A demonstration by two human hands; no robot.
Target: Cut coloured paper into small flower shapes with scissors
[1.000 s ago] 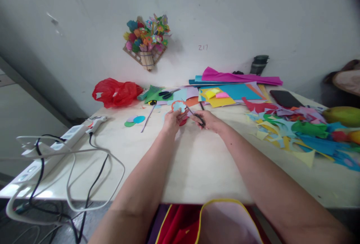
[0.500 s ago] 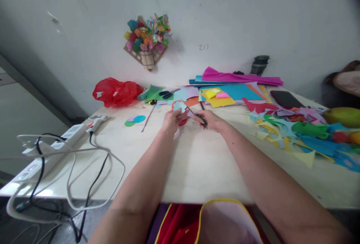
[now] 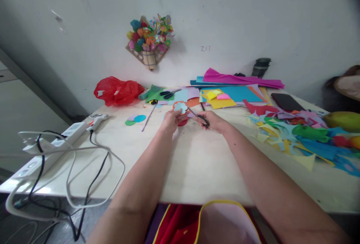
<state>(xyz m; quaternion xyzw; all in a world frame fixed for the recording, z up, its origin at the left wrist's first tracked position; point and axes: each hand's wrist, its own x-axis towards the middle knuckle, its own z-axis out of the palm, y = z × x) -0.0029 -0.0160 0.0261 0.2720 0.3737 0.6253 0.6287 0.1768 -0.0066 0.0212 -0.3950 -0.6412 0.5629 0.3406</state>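
Observation:
Between the fingers of my left hand (image 3: 172,119) is a paper flower (image 3: 180,106), light blue laid over an orange piece whose edge shows around it. My right hand (image 3: 211,120) is closed on a pair of scissors (image 3: 203,119), its blades pointing up and left towards the orange edge. Whether the blades touch the paper, I cannot tell. Beneath the hands lies a red paper piece (image 3: 183,122), partly covered. To the left rest several paper circles, among them a blue circle (image 3: 140,118), beside a thin purple stick (image 3: 149,117).
A red plastic bag (image 3: 118,91) and a second pair of scissors (image 3: 168,94) lie at the back. Coloured paper sheets (image 3: 244,95) are stacked behind my right hand. Paper scraps (image 3: 309,131) and a phone (image 3: 287,102) lie right. A power strip (image 3: 60,144) with loose cables occupies the left.
The blade tips have shifted slightly relative to the flower, away to the right. Both hands keep their hold, and the whole view has moved a little.

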